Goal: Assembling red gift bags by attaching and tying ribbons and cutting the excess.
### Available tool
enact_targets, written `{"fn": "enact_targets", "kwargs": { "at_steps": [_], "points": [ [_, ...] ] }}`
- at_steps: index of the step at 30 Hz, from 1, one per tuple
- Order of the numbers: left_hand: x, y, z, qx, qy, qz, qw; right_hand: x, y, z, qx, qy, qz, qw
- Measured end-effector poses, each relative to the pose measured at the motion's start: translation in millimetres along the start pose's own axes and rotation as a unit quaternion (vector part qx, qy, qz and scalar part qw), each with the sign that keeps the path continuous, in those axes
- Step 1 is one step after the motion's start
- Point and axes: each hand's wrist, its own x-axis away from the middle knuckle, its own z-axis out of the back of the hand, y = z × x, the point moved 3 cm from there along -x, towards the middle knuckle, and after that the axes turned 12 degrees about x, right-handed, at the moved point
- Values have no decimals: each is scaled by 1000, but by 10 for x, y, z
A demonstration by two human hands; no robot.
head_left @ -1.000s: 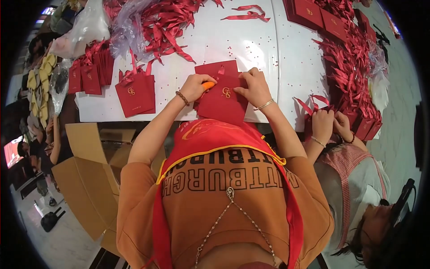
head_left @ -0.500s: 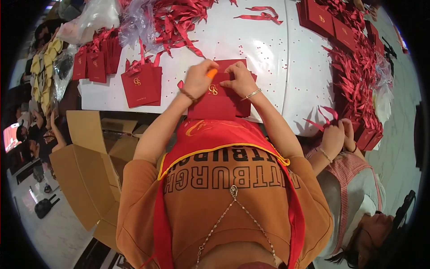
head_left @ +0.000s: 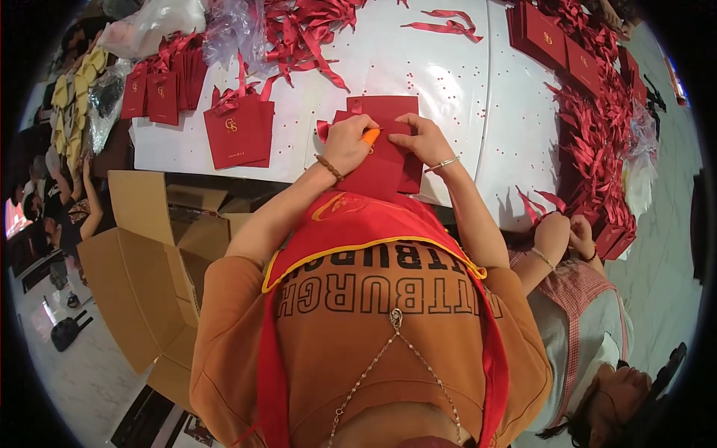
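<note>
In the head view, the person's left hand point(head_left: 349, 145) is resting over the upper part of a flat red paper bag point(head_left: 379, 173), with its fingers bent nearly together and an orange piece point(head_left: 370, 137) showing at their tips, though one cannot tell whether it is being worn or held, or what the fingers are pinching; the right hand point(head_left: 426, 143) is lying across the bag's right side, thumb and forefinger slightly apart, and whether they are gripping anything one cannot tell. The bag is lying at the near edge of the white bench point(head_left: 295, 142), between the hands and just in front of a red apron point(head_left: 358, 231), with another red piece point(head_left: 411, 175) showing from beneath at its right. A red ribbon point(head_left: 323, 131) is sticking out beside the left hand, and a small pile of ribboned bags point(head_left: 235, 138) is lying to the left. Farther right, beside a heap of ribbons point(head_left: 590, 134), a co-worker's hands point(head_left: 551, 235) are staying close together
</note>
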Motion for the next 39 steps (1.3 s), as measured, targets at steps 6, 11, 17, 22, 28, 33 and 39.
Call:
{"fn": "enact_targets", "kwargs": {
  "at_steps": [6,11,17,22,28,33,39],
  "points": [
    [-8,38,-49,-44,12,-33,998,63,-95,-7,-44,-7,-18,999],
    [-34,34,-86,-47,4,-42,998,92,-93,11,-60,-13,-3,998],
    [-44,97,-123,-123,0,-70,990,49,17,-22,-35,7,19,999],
    [-31,223,-178,-239,24,-158,958,95,-139,17,24,21,13,999],
    [-31,307,-180,-284,54,-202,936,119,-197,-7,60,73,51,994],
    [-14,366,-46,-240,69,-263,932,96,-228,26,42,47,54,997],
    [-234,238,318,-126,-8,-116,985,81,-302,45,3,35,104,994]
  ]
}}
